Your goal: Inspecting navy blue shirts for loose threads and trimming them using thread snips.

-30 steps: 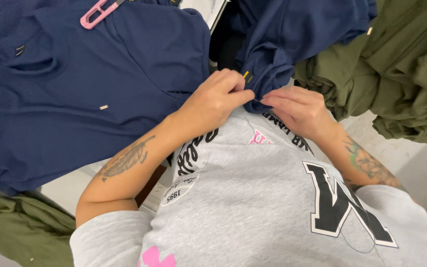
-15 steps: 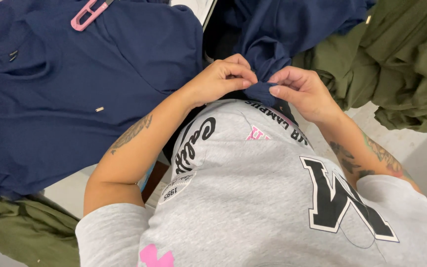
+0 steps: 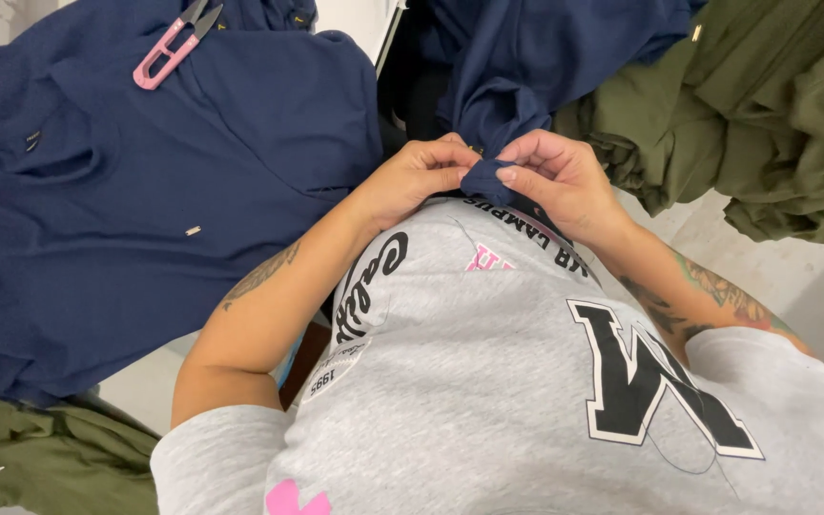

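A navy blue garment (image 3: pixel 536 57) hangs down from the top of the view to my chest. My left hand (image 3: pixel 412 176) and my right hand (image 3: pixel 560 176) both pinch a bunched fold of its fabric (image 3: pixel 484 176) between thumbs and fingers, close together, just above my grey printed shirt (image 3: pixel 526 381). A small brass-coloured bit shows at the fold between my fingertips. The fold's underside is hidden by my fingers.
More navy garments (image 3: pixel 145 191) lie spread on the left with pink thread snips (image 3: pixel 169 48) resting on top. Olive green garments are piled at the right (image 3: pixel 765 114) and lower left (image 3: pixel 40 458). A pale table surface (image 3: pixel 793 277) shows at the right.
My hands and the pinched navy fold have shifted slightly upward in view. My fingers have regripped the fold, thumbs now pressing closer together.
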